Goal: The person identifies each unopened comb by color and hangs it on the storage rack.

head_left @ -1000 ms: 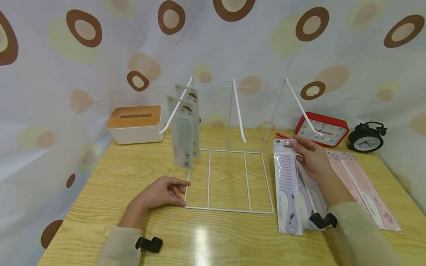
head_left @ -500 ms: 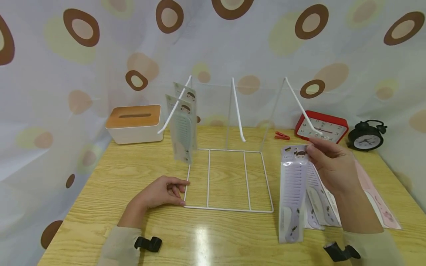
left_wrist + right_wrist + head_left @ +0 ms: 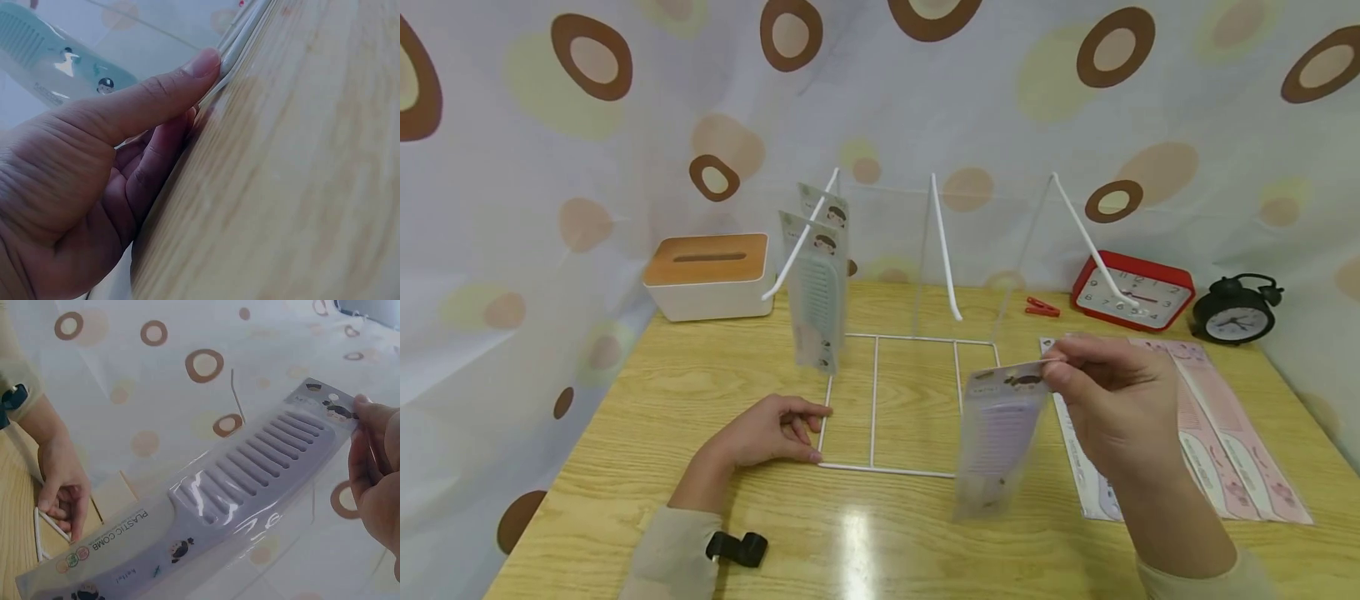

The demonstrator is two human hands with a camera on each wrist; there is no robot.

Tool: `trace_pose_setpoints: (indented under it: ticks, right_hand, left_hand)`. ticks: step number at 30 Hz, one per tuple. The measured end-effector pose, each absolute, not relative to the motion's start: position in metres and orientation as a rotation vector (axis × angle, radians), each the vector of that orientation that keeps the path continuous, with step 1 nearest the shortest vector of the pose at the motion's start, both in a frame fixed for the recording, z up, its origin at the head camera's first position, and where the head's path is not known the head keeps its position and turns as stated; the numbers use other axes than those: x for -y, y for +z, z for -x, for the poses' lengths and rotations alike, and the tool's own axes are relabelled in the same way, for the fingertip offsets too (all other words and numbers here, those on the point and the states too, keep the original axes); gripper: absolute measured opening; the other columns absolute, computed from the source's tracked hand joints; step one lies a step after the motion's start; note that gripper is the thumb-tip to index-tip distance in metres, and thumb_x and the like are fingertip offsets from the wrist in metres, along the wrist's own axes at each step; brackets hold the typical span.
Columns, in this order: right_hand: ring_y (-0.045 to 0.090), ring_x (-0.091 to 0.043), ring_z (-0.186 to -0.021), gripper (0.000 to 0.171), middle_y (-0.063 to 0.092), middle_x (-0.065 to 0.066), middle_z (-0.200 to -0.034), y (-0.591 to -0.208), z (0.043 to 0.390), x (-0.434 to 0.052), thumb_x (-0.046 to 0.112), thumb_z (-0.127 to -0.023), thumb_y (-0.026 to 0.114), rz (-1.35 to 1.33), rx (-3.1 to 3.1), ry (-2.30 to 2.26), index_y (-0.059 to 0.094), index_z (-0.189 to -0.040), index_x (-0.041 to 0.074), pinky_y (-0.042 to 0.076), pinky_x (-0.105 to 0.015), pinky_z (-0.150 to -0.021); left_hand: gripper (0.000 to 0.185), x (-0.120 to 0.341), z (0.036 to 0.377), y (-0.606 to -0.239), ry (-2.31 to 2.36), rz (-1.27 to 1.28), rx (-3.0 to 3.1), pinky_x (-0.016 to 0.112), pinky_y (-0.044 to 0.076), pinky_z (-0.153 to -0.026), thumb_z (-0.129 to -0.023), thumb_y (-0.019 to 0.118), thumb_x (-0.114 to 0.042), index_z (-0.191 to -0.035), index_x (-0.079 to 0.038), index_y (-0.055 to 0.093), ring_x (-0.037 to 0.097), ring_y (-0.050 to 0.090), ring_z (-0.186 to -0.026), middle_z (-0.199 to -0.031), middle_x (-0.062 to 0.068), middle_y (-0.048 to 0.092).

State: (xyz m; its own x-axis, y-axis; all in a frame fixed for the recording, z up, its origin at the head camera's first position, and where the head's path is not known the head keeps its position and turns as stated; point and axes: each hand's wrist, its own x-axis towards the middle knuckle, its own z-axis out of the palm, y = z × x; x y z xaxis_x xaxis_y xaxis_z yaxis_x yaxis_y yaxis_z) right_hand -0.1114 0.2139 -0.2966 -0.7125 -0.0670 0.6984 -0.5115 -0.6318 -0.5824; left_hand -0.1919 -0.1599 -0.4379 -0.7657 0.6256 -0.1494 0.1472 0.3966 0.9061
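Looking down at the yellow wooden bench (image 3: 625, 400), I see my right hand (image 3: 1112, 392) up in the air, its grip pinched tight on the top edge of a purple plastic comb in a clear packet (image 3: 996, 437). The comb hangs down from my fingertips (image 3: 365, 415), off the bench, over the front right corner of the white wire rack (image 3: 913, 404). The packet looks blurry from above, but the right wrist view shows it clearly, with the thumb and finger on its top card.

My left hand (image 3: 767, 433) rests on the bench at the front left corner of the rack. Its thumb (image 3: 162, 94) presses on the white wire edge, and the other fingers curl loosely under, so this grip is on the rack's frame.

Two green combs in clear packets (image 3: 816, 287) hang on the left slanted arm of the rack. The middle arm (image 3: 943, 250) and the right arm (image 3: 1093, 246) are bare, with open room under them.

More packets, purple and pink combs (image 3: 1210, 433), lie flat on the bench to the right, well apart from the rack. A white tissue box with a wooden lid (image 3: 707, 275) sits at the back left. A small red clip (image 3: 1042, 308), a red square clock (image 3: 1135, 292) and a black round alarm clock (image 3: 1236, 312) sit along the back right edge, near the spotted curtain (image 3: 587, 125).
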Motion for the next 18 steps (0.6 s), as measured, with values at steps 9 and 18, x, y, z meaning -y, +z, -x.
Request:
trace_pose_setpoints:
  ticks: [9,18]
  right_hand:
    - [0.072,-0.02,-0.08,0.026,0.076,-0.018,-0.092,-0.27,0.121,-0.171,-0.026,-0.081,0.065,-0.8,1.199,2.365,0.072,-0.103,-0.015,0.06,-0.026,-0.073]
    - [0.071,-0.016,-0.08,0.024,0.076,-0.011,-0.095,-0.268,0.131,-0.161,-0.02,-0.082,0.068,-0.687,1.307,2.36,0.076,-0.1,-0.006,0.058,-0.023,-0.073]
  left_hand:
    - [0.063,0.16,0.192,-0.438,1.347,-0.652,-2.186,0.026,0.057,-0.075,-0.08,0.085,-0.019,-0.137,-0.004,0.061,0.016,0.065,-0.085,-0.107,0.009,0.064]
    - [0.062,0.16,0.192,-0.439,1.354,-0.636,-2.182,0.026,0.058,-0.074,-0.08,0.085,-0.017,-0.136,-0.004,0.061,0.017,0.066,-0.085,-0.106,0.008,0.064]
